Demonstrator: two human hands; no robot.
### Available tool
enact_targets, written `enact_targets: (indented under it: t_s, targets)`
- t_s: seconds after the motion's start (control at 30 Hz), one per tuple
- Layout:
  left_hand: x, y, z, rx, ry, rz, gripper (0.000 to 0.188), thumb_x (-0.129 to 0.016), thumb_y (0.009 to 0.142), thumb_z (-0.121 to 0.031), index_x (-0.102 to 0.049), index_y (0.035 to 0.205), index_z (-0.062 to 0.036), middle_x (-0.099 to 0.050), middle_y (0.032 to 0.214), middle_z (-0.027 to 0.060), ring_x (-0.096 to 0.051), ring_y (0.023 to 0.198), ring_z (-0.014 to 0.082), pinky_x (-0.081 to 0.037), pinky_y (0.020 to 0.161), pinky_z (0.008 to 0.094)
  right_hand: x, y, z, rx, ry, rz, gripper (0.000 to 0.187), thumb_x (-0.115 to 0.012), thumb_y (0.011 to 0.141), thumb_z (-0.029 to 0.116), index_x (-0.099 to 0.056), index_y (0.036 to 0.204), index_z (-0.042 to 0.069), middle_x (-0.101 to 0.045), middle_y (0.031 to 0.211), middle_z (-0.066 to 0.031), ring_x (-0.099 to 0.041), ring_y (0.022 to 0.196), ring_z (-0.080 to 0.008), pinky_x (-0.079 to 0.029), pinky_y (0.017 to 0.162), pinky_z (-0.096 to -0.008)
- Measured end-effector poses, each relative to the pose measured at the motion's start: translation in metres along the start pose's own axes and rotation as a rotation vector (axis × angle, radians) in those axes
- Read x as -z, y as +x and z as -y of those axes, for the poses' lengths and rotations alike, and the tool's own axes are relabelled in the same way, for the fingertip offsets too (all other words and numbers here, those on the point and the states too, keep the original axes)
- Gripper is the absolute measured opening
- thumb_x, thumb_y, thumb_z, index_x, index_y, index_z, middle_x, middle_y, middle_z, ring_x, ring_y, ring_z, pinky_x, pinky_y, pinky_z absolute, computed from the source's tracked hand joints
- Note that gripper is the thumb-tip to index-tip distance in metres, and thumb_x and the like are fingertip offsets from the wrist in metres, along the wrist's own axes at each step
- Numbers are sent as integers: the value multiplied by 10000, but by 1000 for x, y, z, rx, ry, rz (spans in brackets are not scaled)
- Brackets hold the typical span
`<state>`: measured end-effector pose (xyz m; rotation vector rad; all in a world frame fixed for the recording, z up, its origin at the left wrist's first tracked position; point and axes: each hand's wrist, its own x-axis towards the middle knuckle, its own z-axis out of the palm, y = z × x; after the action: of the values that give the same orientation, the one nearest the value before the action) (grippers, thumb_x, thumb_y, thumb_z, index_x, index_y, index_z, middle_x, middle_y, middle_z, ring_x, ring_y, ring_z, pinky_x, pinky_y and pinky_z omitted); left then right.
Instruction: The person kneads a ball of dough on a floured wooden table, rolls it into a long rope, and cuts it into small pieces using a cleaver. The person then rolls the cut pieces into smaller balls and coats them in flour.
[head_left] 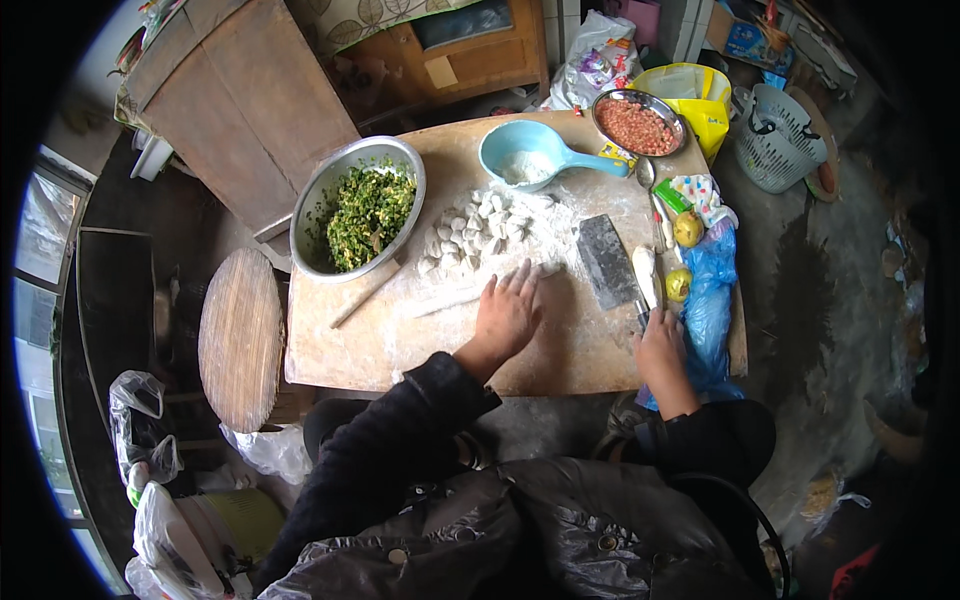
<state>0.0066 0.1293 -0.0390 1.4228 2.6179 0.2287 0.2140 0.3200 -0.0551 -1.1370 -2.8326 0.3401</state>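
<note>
A long rope of white dough (445,300) lies on the floured board (400,355). My left hand (510,312) rests flat over its right part, fingers stretched out. Small cut dough pieces (475,232) are heaped just beyond. At the right, my right hand (662,350) is closed at the dark handle of a cleaver (606,262), whose broad grey blade lies on the board, smeared with flour. Beside the blade is a pale, elongated object (647,277) whose kind I cannot make out. A thin wooden rolling pin (364,294) lies left of the dough rope.
A metal bowl of chopped green filling (370,215) stands at the left. Farther back are a light-blue dipper (520,155) with flour and a dish of minced meat (636,125). A spoon (647,177), yellowish round produce (688,228) and a blue plastic bag (709,300) line the right edge.
</note>
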Motion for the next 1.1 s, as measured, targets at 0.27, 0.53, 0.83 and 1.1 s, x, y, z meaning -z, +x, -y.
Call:
enact_targets:
  t_s: [0.27, 0.53, 0.83, 1.1]
  targets:
    - [-8, 6, 25, -15, -66, -137, 311, -617, 848, -162, -621, 1151, -94, -583, 1072, 122, -564, 1033, 329, -511, 831, 429, -17, 8, 2, -80, 622, 143, 364, -681, 795, 126, -500, 1100, 43, -630, 960, -216, -637, 879, -366, -532, 766, -411]
    - [-21, -6, 33, -82, -179, -263, 251, -633, 827, -144, -656, 1075, -108, -589, 1017, 113, -579, 975, 328, -518, 807, 439, 9, -34, 43, 31, 452, 49, 420, -669, 856, 196, -503, 1207, 35, -645, 916, -269, -632, 845, -456, -504, 723, -510]
    - [-35, -6, 29, -40, -253, -301, 240, -630, 856, -179, -651, 1079, -97, -585, 1006, 122, -589, 950, 332, -523, 791, 432, 27, -49, 73, 162, 403, 67, 358, -624, 911, 242, -496, 1148, 6, -649, 850, -289, -623, 807, -482, -487, 681, -545]
    - [-26, -10, 20, -15, -295, -252, 301, -659, 825, -158, -639, 1115, -77, -599, 1039, 133, -592, 964, 346, -515, 817, 429, 50, -68, 75, 100, 351, 152, 333, -551, 968, 320, -499, 1120, 29, -657, 835, -278, -624, 800, -484, -480, 675, -553]
